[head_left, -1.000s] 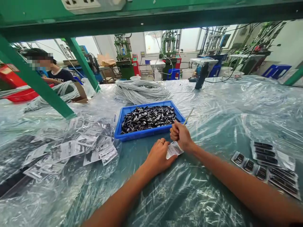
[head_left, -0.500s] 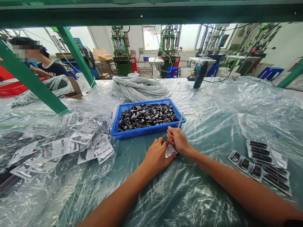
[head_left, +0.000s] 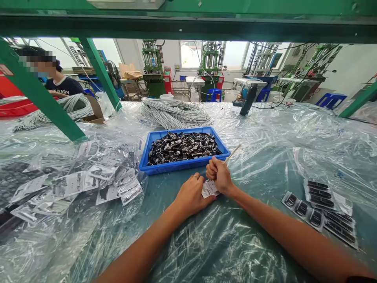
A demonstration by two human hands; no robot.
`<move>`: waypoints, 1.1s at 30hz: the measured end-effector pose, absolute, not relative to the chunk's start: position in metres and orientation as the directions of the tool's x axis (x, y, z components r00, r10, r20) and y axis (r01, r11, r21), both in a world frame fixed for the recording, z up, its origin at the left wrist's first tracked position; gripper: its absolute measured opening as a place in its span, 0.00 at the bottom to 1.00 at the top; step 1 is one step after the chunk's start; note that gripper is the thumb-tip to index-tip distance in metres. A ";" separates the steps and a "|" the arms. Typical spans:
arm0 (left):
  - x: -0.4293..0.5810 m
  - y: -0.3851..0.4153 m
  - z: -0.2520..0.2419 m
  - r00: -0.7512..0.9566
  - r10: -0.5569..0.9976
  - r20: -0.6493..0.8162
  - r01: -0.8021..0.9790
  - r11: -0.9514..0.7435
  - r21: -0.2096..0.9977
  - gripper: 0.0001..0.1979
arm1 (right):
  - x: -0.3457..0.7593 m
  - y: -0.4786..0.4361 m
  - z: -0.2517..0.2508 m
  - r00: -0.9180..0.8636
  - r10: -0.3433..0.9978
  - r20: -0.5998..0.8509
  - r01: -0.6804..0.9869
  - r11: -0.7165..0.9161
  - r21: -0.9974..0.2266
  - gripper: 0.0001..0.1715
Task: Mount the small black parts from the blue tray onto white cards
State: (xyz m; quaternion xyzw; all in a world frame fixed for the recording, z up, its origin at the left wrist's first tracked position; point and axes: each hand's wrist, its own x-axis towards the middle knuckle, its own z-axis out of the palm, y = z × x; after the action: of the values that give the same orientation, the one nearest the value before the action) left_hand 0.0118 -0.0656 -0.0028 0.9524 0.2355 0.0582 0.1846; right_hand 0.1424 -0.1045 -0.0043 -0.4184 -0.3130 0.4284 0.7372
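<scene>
My left hand (head_left: 191, 195) rests on the plastic-covered table, its thumb and fingers around the left end of a small clear packet with a white printed card (head_left: 209, 189), pinning it down. Closed in a fist, my right hand (head_left: 221, 175) grips a thin pale stick (head_left: 233, 153) that leans up to the right. The stick's lower end is hidden by the fist, which sits over the packet's right end. Just beyond both hands stands a blue tray (head_left: 176, 168) heaped with small black parts (head_left: 182, 147).
Flat printed packets (head_left: 82, 182) lie piled at left. Packs of black pieces (head_left: 303, 208) lie at right. Behind the tray are coiled grey cables (head_left: 175, 112) and a dark upright device (head_left: 249, 100). A green frame post (head_left: 50, 102) crosses the left; a person (head_left: 63, 84) sits beyond.
The stick in my right hand has tipped from nearly upright to slanting right. More of the packet shows between my hands. The whole view has shifted slightly.
</scene>
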 end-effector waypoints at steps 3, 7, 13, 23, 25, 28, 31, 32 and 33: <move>0.013 -0.066 -0.005 0.892 0.450 0.036 0.397 -0.820 0.413 0.20 | 0.140 -0.104 -0.007 0.466 0.878 0.112 -0.347 0.298 -0.889 0.32; 0.014 -0.065 -0.005 0.907 0.417 0.056 0.350 -0.821 0.452 0.20 | 0.137 -0.101 -0.010 0.469 0.881 0.065 -0.352 0.254 -0.901 0.31; 0.015 -0.071 -0.005 0.865 0.498 0.058 0.437 -0.806 0.398 0.18 | 0.132 -0.119 -0.006 0.428 0.903 0.018 -0.362 0.190 -0.913 0.28; 0.007 -0.060 0.002 0.895 0.446 -0.013 0.410 -0.810 0.419 0.31 | 0.153 -0.128 0.004 0.342 0.937 -0.067 -0.484 0.114 -0.868 0.27; 0.005 -0.056 0.003 0.903 0.429 -0.021 0.401 -0.825 0.397 0.31 | 0.152 -0.121 0.005 0.404 0.915 0.010 -0.475 0.219 -0.853 0.28; 0.006 -0.054 0.000 0.904 0.428 -0.016 0.401 -0.831 0.385 0.21 | 0.143 -0.112 0.003 0.408 0.911 0.056 -0.437 0.249 -0.864 0.30; 0.010 -0.055 -0.006 0.889 0.457 0.016 0.407 -0.808 0.425 0.20 | 0.134 -0.107 -0.002 0.420 0.904 0.085 -0.371 0.256 -0.893 0.32; 0.011 -0.056 -0.008 0.883 0.469 0.025 0.413 -0.799 0.438 0.20 | 0.133 -0.106 -0.005 0.432 0.896 0.099 -0.354 0.269 -0.895 0.33; 0.013 -0.057 -0.010 0.876 0.481 0.030 0.418 -0.789 0.451 0.20 | 0.132 -0.106 -0.007 0.444 0.889 0.112 -0.344 0.284 -0.895 0.33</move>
State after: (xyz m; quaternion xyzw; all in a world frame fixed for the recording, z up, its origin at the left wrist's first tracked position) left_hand 0.0127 -0.0567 -0.0097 0.9430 0.2383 0.0719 0.2207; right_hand 0.1318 -0.1057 -0.0069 -0.4265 -0.3197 0.4195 0.7348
